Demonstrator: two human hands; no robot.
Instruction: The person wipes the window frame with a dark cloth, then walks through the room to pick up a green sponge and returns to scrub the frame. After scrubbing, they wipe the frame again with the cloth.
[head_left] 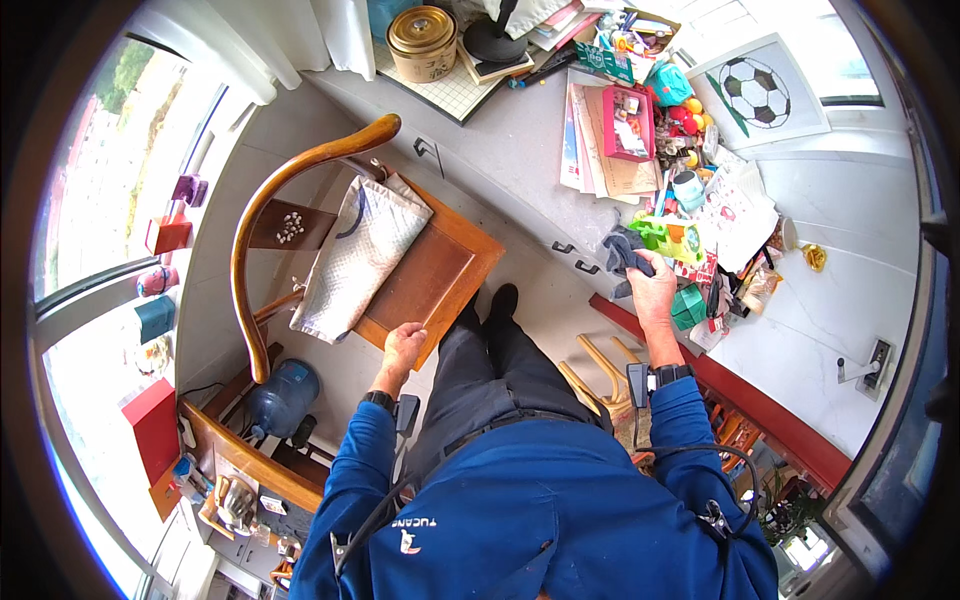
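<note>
My right hand [655,292] pinches a dark grey cloth [624,250] at the edge of the counter, beside a bright green plastic toy [672,238]. By the front edge of a wooden armchair [445,265], my left hand [404,346] has its fingers curled against the seat. A pale quilted cushion [362,262] with a dark strip lies on the seat, leaning toward the curved backrest. The undersides of the left fingers are hidden.
A grey counter [500,135] with drawer handles runs along the far side. Toys, papers and a pink box [628,122] crowd its right part. A football picture [755,85] leans behind them. A blue water bottle [283,397] stands low left; a wooden stool [600,370] is near my right arm.
</note>
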